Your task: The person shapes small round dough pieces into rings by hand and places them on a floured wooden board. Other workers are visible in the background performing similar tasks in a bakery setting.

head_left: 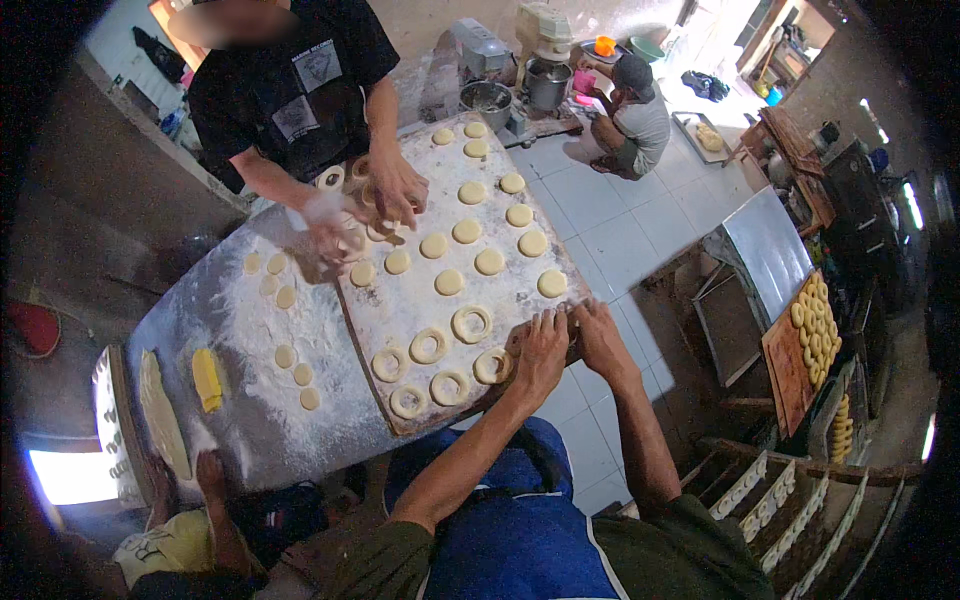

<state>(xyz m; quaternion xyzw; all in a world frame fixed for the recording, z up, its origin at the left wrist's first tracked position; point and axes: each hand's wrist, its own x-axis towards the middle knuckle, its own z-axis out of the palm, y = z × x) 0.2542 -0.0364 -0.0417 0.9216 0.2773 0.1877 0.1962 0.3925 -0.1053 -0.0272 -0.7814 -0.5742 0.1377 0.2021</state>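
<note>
My left hand [542, 350] and my right hand [603, 338] are close together at the near right corner of a floured wooden board [520, 290]. The fingers of both are bent and closed over the board's edge; what lies beneath them, if anything, is hidden. Just left of my left hand sits a dough ring [492, 366], one of several in two rows along the near edge. A flat round of dough [551, 283] lies just beyond my fingers. Several more rounds cover the rest of the board in rows.
Across the board, a co-worker's hands [400, 190] work among rings. Another person's hand [211, 475] is near a long dough strip [163, 415] and a yellow block [207, 380]. At right are a board of dough rings [790, 370] and a rack [790, 500]. Someone crouches behind.
</note>
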